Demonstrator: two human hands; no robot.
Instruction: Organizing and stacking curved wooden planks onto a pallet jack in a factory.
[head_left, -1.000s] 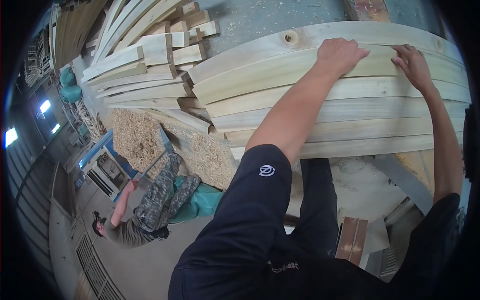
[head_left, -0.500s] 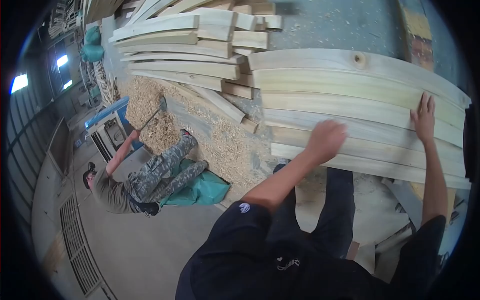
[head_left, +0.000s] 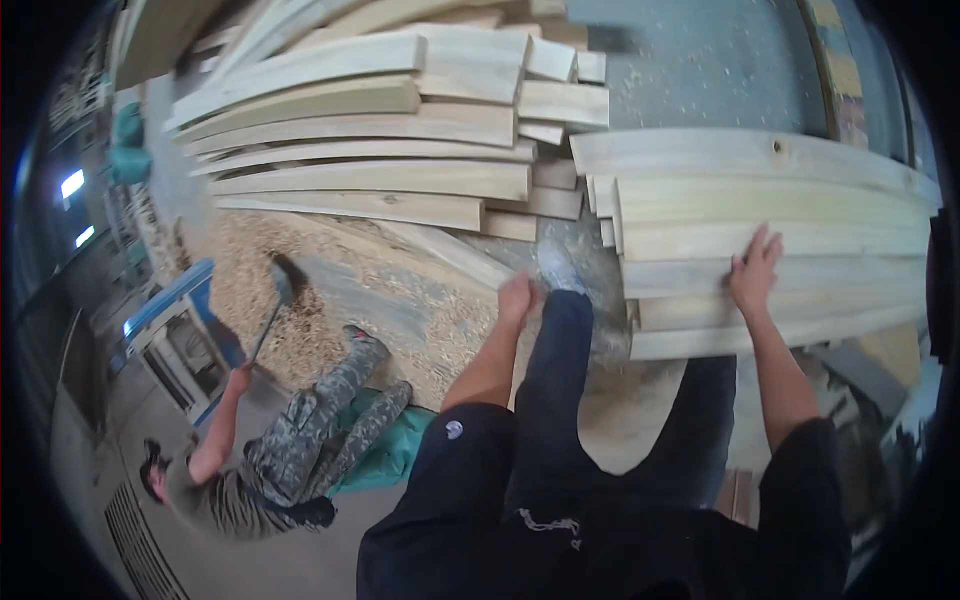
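Note:
A row of pale, slightly curved wooden boards lies side by side at the right, their left ends staggered. My right hand rests on these boards with its fingers spread. Away from the row, my left hand is curled closed above the shavings-strewn floor, close to the end of a slanting plank. Nothing shows in its fingers. At the upper left is a large pile of similar boards.
Wood shavings cover the floor at left, where a co-worker in camouflage trousers holds a shovel. Beside them are a green sheet and a blue-framed machine. My shoe stands between the board pile and the row.
My left hand has moved left, off the board row, and my left foot has come forward. Across the boards, my right hand has shifted left. The view has turned, and the co-worker's shovel has moved.

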